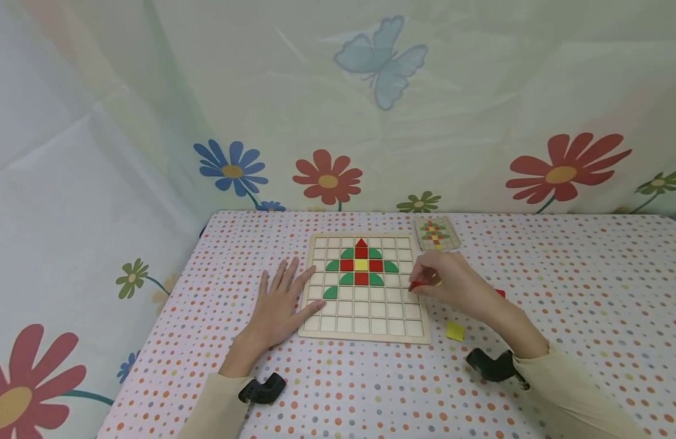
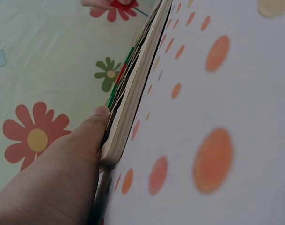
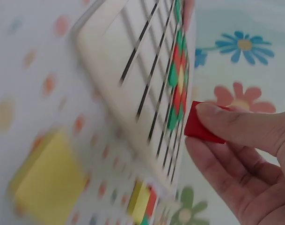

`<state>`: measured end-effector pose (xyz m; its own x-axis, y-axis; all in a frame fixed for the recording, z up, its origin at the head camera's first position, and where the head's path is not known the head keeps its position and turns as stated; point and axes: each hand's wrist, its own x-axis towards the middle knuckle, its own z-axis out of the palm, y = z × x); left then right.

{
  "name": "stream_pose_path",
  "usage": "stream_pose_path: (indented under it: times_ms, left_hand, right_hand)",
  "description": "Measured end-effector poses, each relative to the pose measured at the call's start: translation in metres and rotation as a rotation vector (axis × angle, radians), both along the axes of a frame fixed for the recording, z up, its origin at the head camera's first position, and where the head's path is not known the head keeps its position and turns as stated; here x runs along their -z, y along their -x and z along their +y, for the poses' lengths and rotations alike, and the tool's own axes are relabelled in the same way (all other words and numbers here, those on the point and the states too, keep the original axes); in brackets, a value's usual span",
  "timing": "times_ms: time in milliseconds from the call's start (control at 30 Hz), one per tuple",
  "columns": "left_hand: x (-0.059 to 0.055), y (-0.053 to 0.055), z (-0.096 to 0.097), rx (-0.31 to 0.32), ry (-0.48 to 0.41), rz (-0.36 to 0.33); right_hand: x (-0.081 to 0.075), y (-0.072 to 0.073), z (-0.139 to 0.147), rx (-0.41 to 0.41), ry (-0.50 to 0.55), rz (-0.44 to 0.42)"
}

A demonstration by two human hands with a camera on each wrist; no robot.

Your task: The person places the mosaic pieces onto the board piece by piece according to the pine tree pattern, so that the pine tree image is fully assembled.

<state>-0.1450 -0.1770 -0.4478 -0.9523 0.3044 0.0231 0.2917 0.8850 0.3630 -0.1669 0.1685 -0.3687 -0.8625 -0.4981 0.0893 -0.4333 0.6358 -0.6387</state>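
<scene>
A square wooden grid board [image 1: 365, 336] lies on the table with a pattern of red, green and yellow tiles in its upper cells. My left hand [image 1: 277, 310] rests at its left edge with fingers spread, thumb and fingertips over the border. A single green quarter-round tile [image 1: 330, 292] sits low on the left, just above that thumb. Over the board's right edge, my right hand [image 1: 454, 281] pinches a red square tile [image 3: 202, 125] between thumb and fingers, raised above the surface in the right wrist view.
Behind the board's right corner lies a pattern card [image 1: 439, 235] showing a similar figure. A yellow square tile [image 1: 455, 331] lies right of the board, and a red tile [image 1: 500, 293] shows partly behind the right forearm. A flowered curtain [image 1: 453, 122] hangs behind the dotted tablecloth.
</scene>
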Motion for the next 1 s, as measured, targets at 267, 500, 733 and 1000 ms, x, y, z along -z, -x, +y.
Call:
stream_pose_path:
  times_ms: [267, 500, 733, 1000]
  left_hand:
    - [0.001, 0.001, 0.002, 0.005, 0.006, 0.008]
    - [0.001, 0.001, 0.001, 0.000, 0.024, -0.003]
    - [0.001, 0.001, 0.000, -0.005, 0.026, -0.007]
    - [0.000, 0.000, -0.001, -0.001, 0.015, -0.006]
  right_hand:
    - [0.007, 0.015, -0.056, -0.148, 0.112, -0.030]
    - [0.025, 0.025, -0.084, -0.162, 0.180, -0.059]
    - [0.034, 0.024, -0.094, -0.114, 0.176, -0.072]
    - [0.027, 0.020, -0.101, -0.113, 0.071, -0.067]
